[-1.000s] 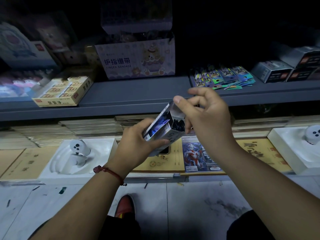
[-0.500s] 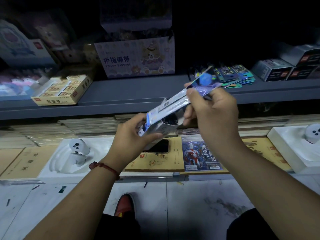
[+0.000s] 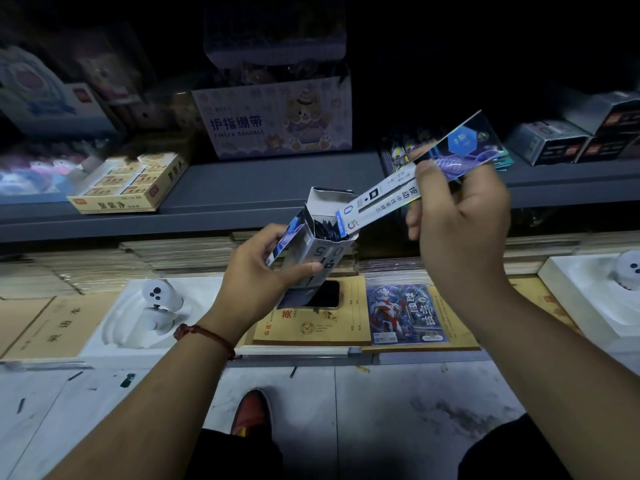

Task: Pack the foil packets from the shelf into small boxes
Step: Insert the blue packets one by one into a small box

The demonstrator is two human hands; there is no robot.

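Note:
My left hand (image 3: 263, 268) grips a small silver box (image 3: 320, 247) with its top flaps open; dark packets show inside it. My right hand (image 3: 457, 216) pinches a long foil packet (image 3: 391, 194), white at the low end and blue-purple at the top, held slanted. The packet's lower tip sits at the box's open mouth. A pile of more foil packets (image 3: 398, 152) lies on the grey shelf (image 3: 263, 188) behind my right hand, partly hidden by the held packet.
Closed silver boxes (image 3: 550, 140) are stacked on the shelf at the right. A finger-bandage carton (image 3: 273, 123) and a yellow eraser box (image 3: 128, 185) stand on the shelf. Below lie notebooks, a phone (image 3: 323, 294), a card pack (image 3: 403, 313) and white trays (image 3: 156, 310).
My right hand picked up a foil packet and brought its lower end to the open box. The box now stands more upright in my left hand.

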